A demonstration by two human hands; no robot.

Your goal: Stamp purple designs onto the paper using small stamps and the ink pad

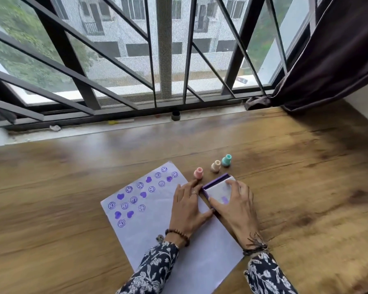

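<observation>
**Both hands on the ink pad beside the stamped sheet**

Where the paper (pixel 149 209) meets the bare wood on its right edge, the ink pad (pixel 218 190) lies on the table (pixel 306 187), its pale lid over a purple base. Right hand (pixel 236 206) rests on the lid with fingers spread; left hand (pixel 187 206) lies flat on the sheet, fingers together, thumb touching the pad's near corner. Purple smiley and heart prints (pixel 134 198) fill the sheet's far left part; its near half is blank. Three small stamps stand upright just beyond the pad: pink stamp (pixel 198 172), cream stamp (pixel 215 166), teal stamp (pixel 226 160). Open wood extends left, right and toward the window sill (pixel 115 128); a dark curtain (pixel 331 60) hangs at far right.
</observation>
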